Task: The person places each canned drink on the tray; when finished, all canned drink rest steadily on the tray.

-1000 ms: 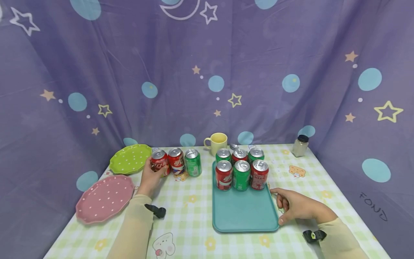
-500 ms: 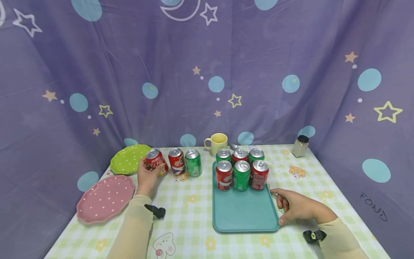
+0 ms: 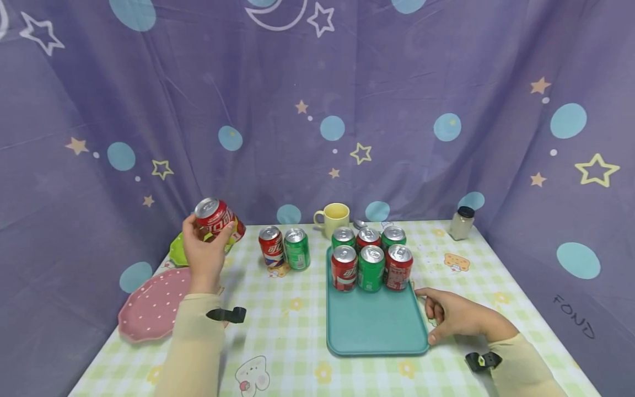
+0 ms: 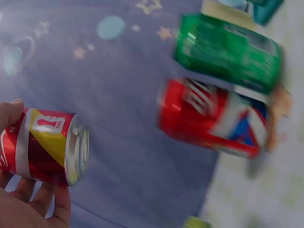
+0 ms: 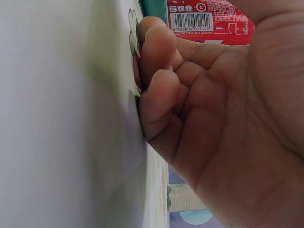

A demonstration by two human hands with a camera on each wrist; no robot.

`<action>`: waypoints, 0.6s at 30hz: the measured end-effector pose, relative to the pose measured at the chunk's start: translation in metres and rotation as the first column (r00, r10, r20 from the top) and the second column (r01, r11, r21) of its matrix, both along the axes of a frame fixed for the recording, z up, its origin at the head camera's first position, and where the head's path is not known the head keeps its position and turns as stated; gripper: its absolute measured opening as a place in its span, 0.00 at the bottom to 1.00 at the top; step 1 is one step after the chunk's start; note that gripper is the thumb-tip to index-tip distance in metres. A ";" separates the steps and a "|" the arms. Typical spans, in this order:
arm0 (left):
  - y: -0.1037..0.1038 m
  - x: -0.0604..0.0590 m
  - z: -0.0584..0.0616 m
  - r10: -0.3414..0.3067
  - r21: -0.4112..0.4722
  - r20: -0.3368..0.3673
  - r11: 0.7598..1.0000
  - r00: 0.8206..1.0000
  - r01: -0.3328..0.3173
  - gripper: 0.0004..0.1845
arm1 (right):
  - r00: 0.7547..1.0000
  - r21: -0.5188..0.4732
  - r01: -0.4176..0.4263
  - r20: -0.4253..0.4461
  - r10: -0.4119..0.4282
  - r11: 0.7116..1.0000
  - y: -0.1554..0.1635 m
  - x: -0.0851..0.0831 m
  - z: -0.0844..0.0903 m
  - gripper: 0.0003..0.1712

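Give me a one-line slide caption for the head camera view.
Left hand holds a red can in the air beside a teal tray of six cans; right hand rests at the tray's edge.

Bare front half of the tray [image 3: 377, 325] lies open; two cans [image 3: 284, 248] stand left of it.

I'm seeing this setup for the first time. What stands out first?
The left hand holds a red can tilted in the air above the green plate. Six red and green cans stand packed at the far end of a teal tray, whose right edge the right hand rests beside.
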State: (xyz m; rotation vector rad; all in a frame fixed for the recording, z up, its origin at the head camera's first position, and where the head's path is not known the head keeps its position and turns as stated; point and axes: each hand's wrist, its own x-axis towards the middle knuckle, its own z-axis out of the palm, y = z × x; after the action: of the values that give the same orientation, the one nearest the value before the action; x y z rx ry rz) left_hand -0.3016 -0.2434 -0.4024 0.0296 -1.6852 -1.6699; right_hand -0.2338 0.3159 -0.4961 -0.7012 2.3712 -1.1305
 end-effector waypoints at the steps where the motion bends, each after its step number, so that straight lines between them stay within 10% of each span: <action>1: 0.002 0.003 0.005 -0.007 -0.008 -0.019 1.000 1.000 0.007 0.36 | 1.000 0.000 0.000 0.000 0.000 1.000 0.000 0.000 0.000 0.62; 10: 0.033 0.040 0.049 -0.104 -0.175 -0.078 0.981 0.992 0.089 0.36 | 1.000 0.015 0.019 0.005 -0.019 1.000 -0.001 0.000 0.000 0.62; 18: 0.073 0.062 0.057 -0.265 -0.328 -0.032 0.914 0.964 0.240 0.37 | 1.000 0.010 0.011 -0.002 -0.011 1.000 -0.001 0.000 0.001 0.62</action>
State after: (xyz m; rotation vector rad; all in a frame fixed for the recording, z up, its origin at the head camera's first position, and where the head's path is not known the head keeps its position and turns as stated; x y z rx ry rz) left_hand -0.2392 -0.1705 -0.3450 -0.4210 -1.9478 -1.5314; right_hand -0.2335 0.3152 -0.4953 -0.6873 2.3840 -1.1219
